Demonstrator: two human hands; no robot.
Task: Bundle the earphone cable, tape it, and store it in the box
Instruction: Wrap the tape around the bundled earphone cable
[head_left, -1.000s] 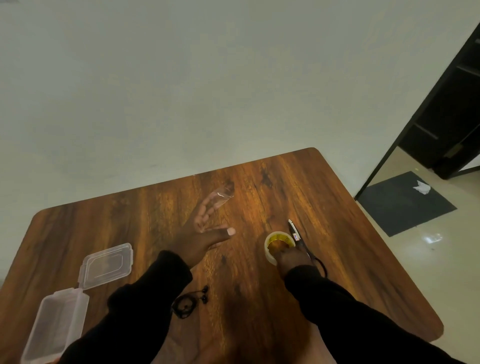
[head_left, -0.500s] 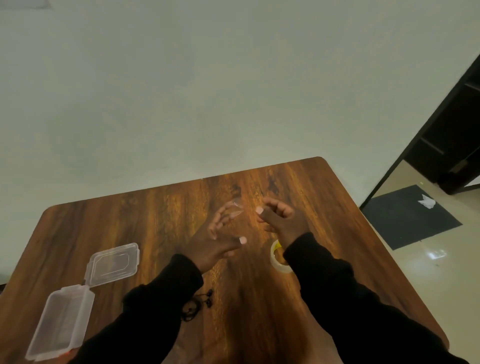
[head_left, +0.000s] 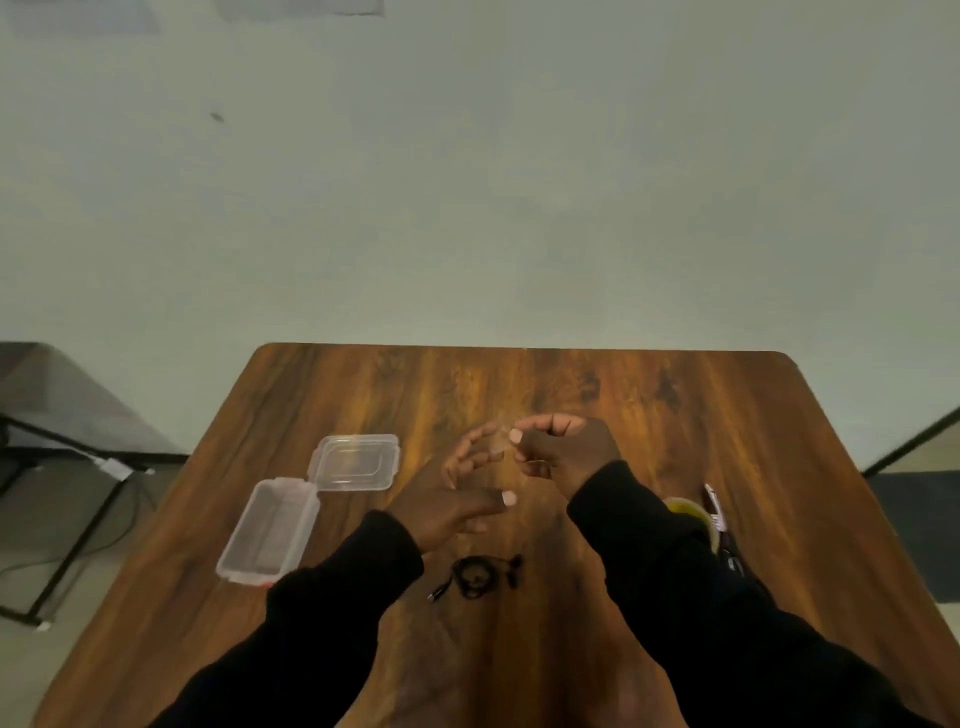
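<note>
The coiled black earphone cable (head_left: 480, 576) lies on the wooden table (head_left: 675, 426) just below my hands, untouched. My left hand (head_left: 457, 493) is held above the table with its fingers spread, and a small clear strip of tape (head_left: 500, 446) sticks to its fingertips. My right hand (head_left: 563, 452) pinches the other end of that strip between thumb and forefinger. The clear plastic box (head_left: 267, 530) stands open to the left, its hinged lid (head_left: 356, 462) lying flat behind it. The yellow tape roll (head_left: 688, 512) is partly hidden behind my right sleeve.
Scissors (head_left: 717, 512) lie beside the tape roll at the right. A dark metal frame with cables (head_left: 78, 467) stands on the floor left of the table. A plain wall rises behind the far table edge.
My right hand left the tape roll and rose to meet the left hand at the tape strip. The view has swung left, so the box and cable now sit nearer the middle.
</note>
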